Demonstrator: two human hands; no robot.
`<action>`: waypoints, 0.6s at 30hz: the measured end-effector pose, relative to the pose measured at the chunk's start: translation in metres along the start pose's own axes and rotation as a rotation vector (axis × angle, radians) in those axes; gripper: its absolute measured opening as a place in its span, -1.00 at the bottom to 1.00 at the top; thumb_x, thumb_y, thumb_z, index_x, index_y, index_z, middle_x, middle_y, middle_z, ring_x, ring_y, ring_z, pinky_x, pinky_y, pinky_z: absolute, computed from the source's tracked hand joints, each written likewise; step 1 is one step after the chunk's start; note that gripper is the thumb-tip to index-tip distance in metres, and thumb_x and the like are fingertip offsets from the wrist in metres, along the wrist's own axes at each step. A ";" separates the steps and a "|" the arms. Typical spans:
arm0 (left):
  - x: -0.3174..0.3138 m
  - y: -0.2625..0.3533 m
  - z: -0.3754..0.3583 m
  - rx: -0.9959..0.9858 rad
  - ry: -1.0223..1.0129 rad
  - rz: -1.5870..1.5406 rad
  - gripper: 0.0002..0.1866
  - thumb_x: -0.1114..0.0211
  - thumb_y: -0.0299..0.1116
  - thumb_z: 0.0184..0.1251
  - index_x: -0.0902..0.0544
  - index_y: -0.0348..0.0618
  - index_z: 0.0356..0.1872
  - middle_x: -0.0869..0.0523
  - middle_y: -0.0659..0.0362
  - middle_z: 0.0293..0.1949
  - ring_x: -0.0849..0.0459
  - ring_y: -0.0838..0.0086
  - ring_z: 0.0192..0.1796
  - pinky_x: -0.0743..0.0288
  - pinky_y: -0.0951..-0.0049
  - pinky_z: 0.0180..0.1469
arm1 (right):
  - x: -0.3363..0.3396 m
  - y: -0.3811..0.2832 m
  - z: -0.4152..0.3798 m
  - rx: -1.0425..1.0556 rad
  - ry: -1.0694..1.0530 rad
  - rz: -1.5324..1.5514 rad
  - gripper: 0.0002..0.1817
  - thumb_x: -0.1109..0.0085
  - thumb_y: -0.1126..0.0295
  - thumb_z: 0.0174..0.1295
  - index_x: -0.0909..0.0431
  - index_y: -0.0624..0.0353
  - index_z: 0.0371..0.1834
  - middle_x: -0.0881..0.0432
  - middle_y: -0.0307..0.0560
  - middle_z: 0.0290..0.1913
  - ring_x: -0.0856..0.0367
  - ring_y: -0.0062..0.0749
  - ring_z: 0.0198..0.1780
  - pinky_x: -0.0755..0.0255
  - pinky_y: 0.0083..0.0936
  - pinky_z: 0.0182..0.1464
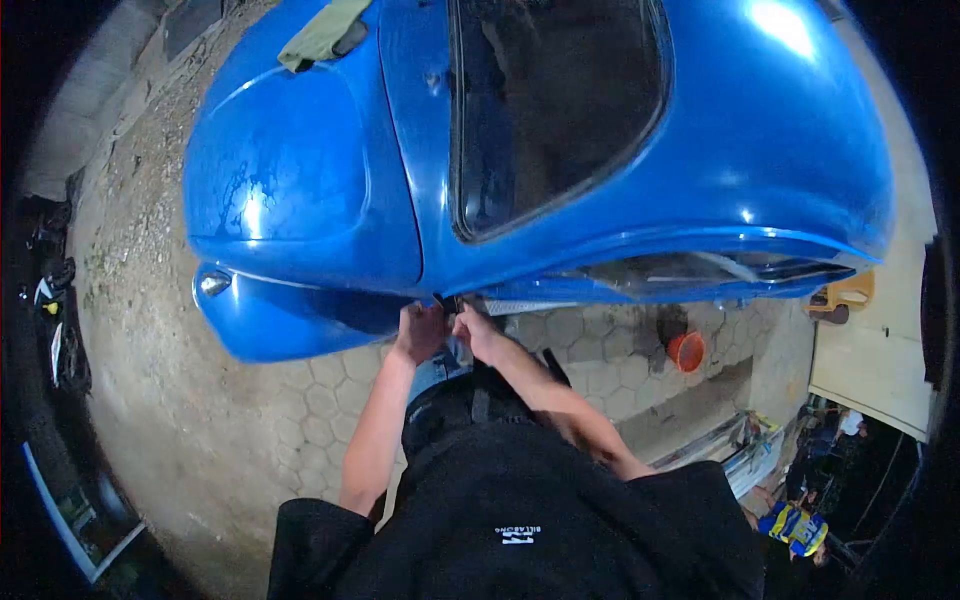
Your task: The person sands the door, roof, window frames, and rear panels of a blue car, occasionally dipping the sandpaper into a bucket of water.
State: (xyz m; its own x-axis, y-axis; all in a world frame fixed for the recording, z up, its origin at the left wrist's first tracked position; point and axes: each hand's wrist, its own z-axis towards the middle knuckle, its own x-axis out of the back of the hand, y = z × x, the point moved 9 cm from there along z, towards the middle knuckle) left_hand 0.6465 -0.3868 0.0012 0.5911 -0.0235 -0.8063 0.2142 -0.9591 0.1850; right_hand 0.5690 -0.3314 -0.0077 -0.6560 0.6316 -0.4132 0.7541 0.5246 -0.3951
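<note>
Side by side, my left hand (pixel 424 332) and my right hand (pixel 474 330) are at the side of a blue car (pixel 290 190), just below the lower corner of its windshield (pixel 560 110). Fingers are curled on both hands. Between them shows a small dark piece (pixel 447 302) at the body edge. What exactly each hand grips is too small and partly hidden to make out. A green cloth (pixel 325 35) lies on the car's front lid, well away from my hands.
An orange bucket (pixel 686 351) stands on the hexagonal paving (pixel 320 400). A yellow crate-like object (pixel 850 292) is near the car's rear. Long metal pieces (pixel 735 455) lie at the lower right. Beyond them is a person in a blue and yellow top (pixel 795 528).
</note>
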 end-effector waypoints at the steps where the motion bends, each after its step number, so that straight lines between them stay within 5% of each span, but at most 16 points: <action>1: 0.001 0.001 0.004 -0.003 -0.025 -0.022 -0.66 0.00 -0.14 0.27 -0.60 -0.07 -0.11 -0.64 0.10 -0.14 -0.57 0.20 -0.02 -0.37 0.11 0.00 | 0.022 0.021 0.032 0.004 -0.041 0.017 -0.89 -0.12 0.36 -0.07 -0.43 0.04 -0.64 -0.45 -0.23 -0.53 -0.46 -0.42 -0.40 -0.35 -0.51 -0.26; 3: 0.005 0.002 0.013 -0.006 -0.111 -0.082 -0.69 -0.01 -0.14 0.28 -0.61 -0.03 -0.13 -0.64 0.13 -0.15 -0.57 0.20 -0.04 -0.36 0.11 -0.03 | 0.034 0.032 0.062 0.074 0.037 -0.159 -0.87 -0.13 0.38 -0.14 -0.40 0.05 -0.72 -0.49 -0.20 -0.52 -0.48 -0.36 -0.39 -0.36 -0.46 -0.28; 4: 0.007 0.001 0.016 0.003 -0.157 -0.109 -0.70 -0.01 -0.14 0.28 -0.61 -0.01 -0.14 -0.64 0.14 -0.16 -0.57 0.21 -0.05 -0.35 0.12 -0.04 | 0.030 0.035 0.054 -0.135 0.021 0.004 -0.87 -0.13 0.38 -0.16 -0.38 0.04 -0.71 -0.47 -0.21 -0.56 -0.50 -0.34 -0.40 -0.39 -0.42 -0.30; 6: 0.005 -0.001 0.017 0.026 -0.200 -0.142 -0.72 -0.01 -0.14 0.28 -0.62 0.03 -0.16 -0.64 0.18 -0.18 -0.57 0.21 -0.08 -0.34 0.12 -0.07 | 0.001 0.004 0.007 0.090 -0.018 0.044 -0.86 -0.13 0.38 -0.15 -0.37 0.04 -0.71 -0.45 -0.21 -0.59 -0.50 -0.31 -0.44 -0.45 -0.37 -0.29; 9: 0.014 -0.008 0.013 -0.001 -0.027 -0.068 -0.63 0.04 -0.03 0.32 -0.62 -0.01 -0.14 -0.66 0.14 -0.12 -0.58 0.18 -0.03 -0.40 0.16 0.04 | 0.032 0.016 0.041 -0.004 0.140 0.035 -0.87 -0.12 0.39 -0.16 -0.36 0.04 -0.71 -0.42 -0.17 -0.61 -0.49 -0.27 -0.49 -0.49 -0.32 -0.27; 11: 0.012 0.003 0.021 0.029 0.099 -0.013 -0.55 0.08 0.06 0.34 -0.62 -0.02 -0.12 -0.67 0.11 -0.06 -0.59 0.18 0.01 -0.43 0.19 0.08 | 0.037 0.011 0.075 0.188 0.019 -0.131 -0.87 -0.12 0.41 -0.18 -0.36 0.05 -0.71 -0.41 -0.15 -0.61 -0.48 -0.24 -0.50 -0.50 -0.30 -0.26; 12: 0.002 0.000 0.016 0.086 0.055 0.015 -0.57 0.06 0.05 0.34 -0.62 -0.01 -0.12 -0.67 0.12 -0.07 -0.59 0.19 0.00 -0.43 0.18 0.07 | 0.023 -0.005 0.057 0.366 -0.081 -0.478 -0.88 -0.08 0.55 -0.20 -0.42 0.07 -0.57 -0.46 -0.10 -0.49 -0.50 -0.20 -0.38 -0.46 -0.32 -0.20; 14: -0.020 0.001 0.010 0.182 -0.046 0.067 -0.61 0.01 0.04 0.33 -0.63 0.02 -0.13 -0.67 0.15 -0.08 -0.59 0.21 0.00 -0.42 0.18 0.06 | -0.005 -0.031 0.008 0.858 -0.075 -1.168 -0.56 0.00 0.84 -0.26 -0.53 0.13 -0.29 -0.56 -0.01 -0.24 -0.54 -0.11 -0.14 -0.38 -0.37 -0.07; 16: -0.008 0.003 0.023 0.167 0.045 0.064 -0.76 -0.08 -0.03 0.27 -0.57 0.10 -0.27 -0.62 0.22 -0.20 -0.56 0.29 -0.02 -0.40 0.21 0.08 | -0.019 -0.061 -0.039 0.815 0.160 -1.067 -0.97 -0.16 0.54 -0.10 -0.52 0.18 -0.56 -0.55 -0.09 -0.54 -0.55 -0.24 -0.38 -0.46 -0.31 -0.25; 18: 0.012 0.000 0.029 0.148 -0.032 0.148 -0.81 -0.09 -0.07 0.23 -0.50 0.11 -0.35 -0.59 0.25 -0.21 -0.54 0.33 -0.01 -0.38 0.20 0.09 | -0.022 -0.059 -0.042 0.737 0.084 -1.151 -0.91 -0.14 0.59 -0.06 -0.56 0.17 -0.47 -0.58 -0.09 -0.49 -0.56 -0.24 -0.34 -0.44 -0.32 -0.23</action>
State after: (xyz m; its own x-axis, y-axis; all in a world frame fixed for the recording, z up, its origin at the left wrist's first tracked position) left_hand 0.6315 -0.3947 -0.0249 0.5825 -0.1740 -0.7940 0.0086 -0.9755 0.2200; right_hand 0.5401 -0.3524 0.0595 -0.8704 0.0953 0.4830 -0.4205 0.3663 -0.8301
